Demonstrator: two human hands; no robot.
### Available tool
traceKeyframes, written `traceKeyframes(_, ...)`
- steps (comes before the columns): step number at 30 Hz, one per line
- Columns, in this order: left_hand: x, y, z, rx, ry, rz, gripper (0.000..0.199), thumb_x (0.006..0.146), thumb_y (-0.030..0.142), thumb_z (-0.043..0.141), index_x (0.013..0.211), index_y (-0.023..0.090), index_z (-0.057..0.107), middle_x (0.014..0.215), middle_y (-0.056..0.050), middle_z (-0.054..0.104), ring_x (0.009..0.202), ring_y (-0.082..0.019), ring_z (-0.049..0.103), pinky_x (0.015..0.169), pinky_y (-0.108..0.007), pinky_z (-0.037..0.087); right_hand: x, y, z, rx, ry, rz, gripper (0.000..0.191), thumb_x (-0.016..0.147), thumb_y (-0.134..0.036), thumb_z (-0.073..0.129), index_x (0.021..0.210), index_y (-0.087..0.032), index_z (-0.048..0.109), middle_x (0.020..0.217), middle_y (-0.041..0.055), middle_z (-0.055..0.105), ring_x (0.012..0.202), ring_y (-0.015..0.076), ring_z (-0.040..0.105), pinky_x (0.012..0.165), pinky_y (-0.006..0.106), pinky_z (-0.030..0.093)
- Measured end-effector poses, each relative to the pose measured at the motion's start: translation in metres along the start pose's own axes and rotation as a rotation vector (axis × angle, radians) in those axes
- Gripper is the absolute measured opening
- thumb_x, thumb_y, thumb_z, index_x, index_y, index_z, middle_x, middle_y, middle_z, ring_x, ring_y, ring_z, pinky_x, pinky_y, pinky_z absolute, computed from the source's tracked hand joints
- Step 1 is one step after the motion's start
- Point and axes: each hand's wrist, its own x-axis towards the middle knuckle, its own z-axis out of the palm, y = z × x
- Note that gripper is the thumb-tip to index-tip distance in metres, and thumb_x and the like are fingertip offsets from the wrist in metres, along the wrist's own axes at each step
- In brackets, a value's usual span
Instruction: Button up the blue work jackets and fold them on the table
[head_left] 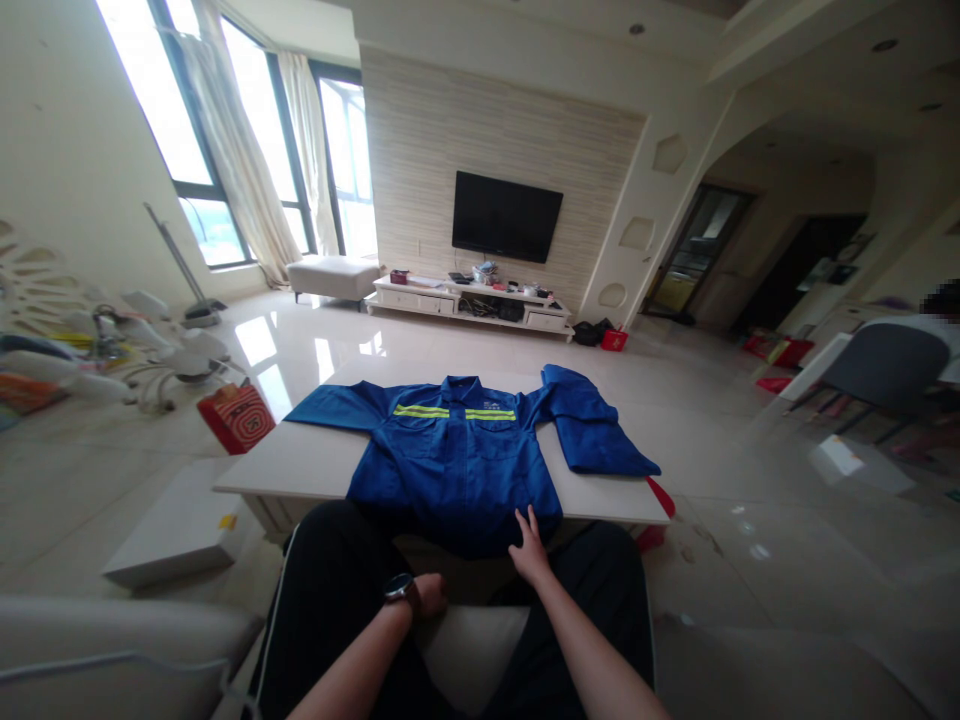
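A blue work jacket [450, 480] with yellow-green reflective stripes lies spread on the white coffee table [300, 460], collar pointing away from me. One sleeve stretches out to the left. At the right, its other sleeve meets a folded blue garment [600, 435]. My right hand [529, 552] is at the jacket's lower hem on the right, fingers spread, holding nothing. Between my knees, below the hem, my left hand [430, 595] is curled into a loose fist and apart from the jacket. A watch [400, 588] is on the left wrist.
A white box [180, 530] sits on the floor left of the table, near a red bag [236, 415]. Something red [658, 500] shows behind the table's right corner. Across the room stand a TV cabinet [465, 305] and a bench [334, 275]. A person sits at the far right.
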Motion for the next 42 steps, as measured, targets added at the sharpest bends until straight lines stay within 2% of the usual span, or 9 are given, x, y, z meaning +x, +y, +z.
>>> traceKeyframes(7,-0.006,0.008,-0.005,0.045,-0.036,-0.094,0.031,0.073,0.027,0.065,0.098,0.019,0.081,0.103,-0.013,0.077,0.104,-0.033,0.072,0.083,-0.036,0.055,0.000,-0.001,0.000,0.005,0.004,-0.002,0.086,0.073,-0.008,0.056,0.156,-0.028,0.044,0.175,0.0053,0.006,0.154,0.0226,0.033,0.113,0.032,0.046)
traceKeyframes(16,-0.008,0.009,-0.007,0.030,-0.052,-0.090,0.033,0.073,0.024,0.063,0.101,0.019,0.081,0.110,-0.014,0.077,0.107,-0.035,0.071,0.086,-0.037,0.055,-0.002,-0.004,-0.001,0.011,0.002,0.000,0.086,0.072,-0.007,0.055,0.155,-0.026,0.045,0.175,0.0067,0.005,0.153,0.0237,0.036,0.110,0.032,0.048)
traceKeyframes(24,-0.004,0.007,-0.009,-0.071,0.004,-0.063,0.025,0.070,0.022,0.066,0.090,0.017,0.080,0.101,-0.014,0.078,0.097,-0.034,0.073,0.083,-0.040,0.056,-0.003,-0.009,-0.001,0.032,-0.012,0.014,0.086,0.071,-0.008,0.053,0.155,-0.027,0.045,0.175,0.0070,0.003,0.150,0.0253,0.041,0.104,0.033,0.052)
traceKeyframes(26,0.000,0.007,-0.013,-0.098,0.055,-0.037,0.025,0.073,0.019,0.064,0.093,0.017,0.079,0.103,-0.011,0.078,0.100,-0.030,0.073,0.086,-0.036,0.055,-0.003,-0.013,0.002,0.060,0.004,-0.002,0.087,0.071,-0.008,0.052,0.156,-0.028,0.044,0.174,0.0071,0.003,0.142,0.0250,0.051,0.099,0.033,0.055)
traceKeyframes(29,0.010,0.012,-0.022,-0.207,0.176,0.021,0.028,0.080,0.016,0.054,0.099,0.018,0.075,0.104,-0.007,0.078,0.100,-0.022,0.071,0.085,-0.028,0.052,-0.002,-0.024,0.008,0.152,0.050,-0.056,0.087,0.073,-0.010,0.052,0.157,-0.029,0.042,0.173,0.0093,0.009,0.110,0.0201,0.069,0.094,0.034,0.059)
traceKeyframes(31,0.019,0.019,-0.032,-0.387,0.277,0.065,0.028,0.082,0.017,0.050,0.099,0.016,0.072,0.096,-0.006,0.077,0.091,-0.019,0.071,0.079,-0.026,0.052,0.000,-0.035,0.011,0.218,0.065,-0.091,0.083,0.074,-0.011,0.052,0.155,-0.027,0.045,0.169,0.0126,0.019,0.091,0.0161,0.071,0.093,0.036,0.060)
traceKeyframes(33,0.030,0.031,-0.047,-0.599,0.379,0.110,0.025,0.082,0.017,0.049,0.096,0.014,0.069,0.089,-0.006,0.076,0.082,-0.018,0.071,0.074,-0.026,0.052,0.005,-0.049,0.012,0.257,0.059,-0.120,0.076,0.075,-0.012,0.052,0.150,-0.023,0.051,0.162,0.0147,0.030,0.085,0.0149,0.069,0.093,0.036,0.060)
traceKeyframes(39,0.067,0.102,-0.128,-0.994,0.600,0.159,0.019,0.084,0.017,0.044,0.091,0.015,0.062,0.093,-0.009,0.075,0.078,-0.016,0.071,0.069,-0.024,0.053,0.033,-0.107,-0.005,0.288,-0.017,-0.310,0.060,0.076,-0.014,0.052,0.135,-0.024,0.058,0.141,0.0090,0.049,0.109,0.0190,0.065,0.091,0.032,0.059)
traceKeyframes(42,0.089,0.136,-0.175,-1.051,0.636,0.237,0.020,0.085,0.020,0.046,0.095,0.015,0.063,0.093,-0.009,0.075,0.078,-0.016,0.071,0.064,-0.023,0.052,0.052,-0.133,-0.019,0.242,-0.103,-0.373,0.059,0.077,-0.013,0.055,0.135,-0.024,0.055,0.133,0.0081,0.055,0.104,0.0188,0.065,0.088,0.033,0.058)
